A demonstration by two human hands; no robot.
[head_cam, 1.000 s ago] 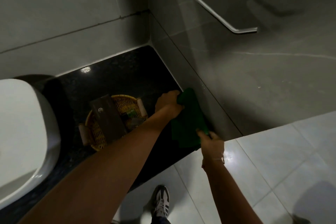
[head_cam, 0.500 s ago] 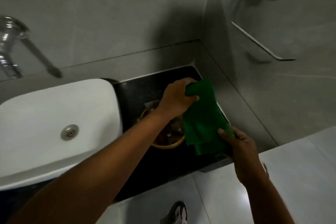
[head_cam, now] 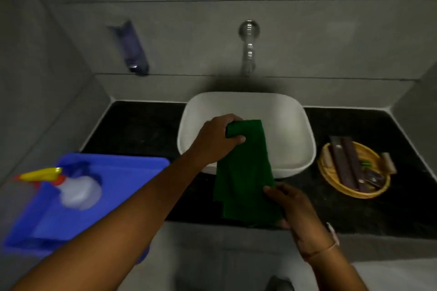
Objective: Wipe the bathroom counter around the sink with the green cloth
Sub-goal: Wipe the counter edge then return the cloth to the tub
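Note:
The green cloth [head_cam: 244, 172] hangs stretched between my two hands, in front of the white sink [head_cam: 290, 125]. My left hand [head_cam: 212, 140] grips its top edge over the basin. My right hand [head_cam: 295, 208] pinches its lower right corner above the front edge of the black counter [head_cam: 142, 127]. The cloth covers the sink's front rim and part of the counter below it.
A blue tray [head_cam: 113, 186] holding a spray bottle [head_cam: 75, 189] with a yellow trigger sits at the left end of the counter. A wicker basket [head_cam: 354, 170] of small toiletries stands at the right. A chrome tap [head_cam: 248, 49] sticks out of the grey wall, with a purple bottle [head_cam: 134, 47] to its left.
My view swung left from the counter's right corner to the sink. Both hands carried the cloth from beside the basket to in front of the basin, still gripping it.

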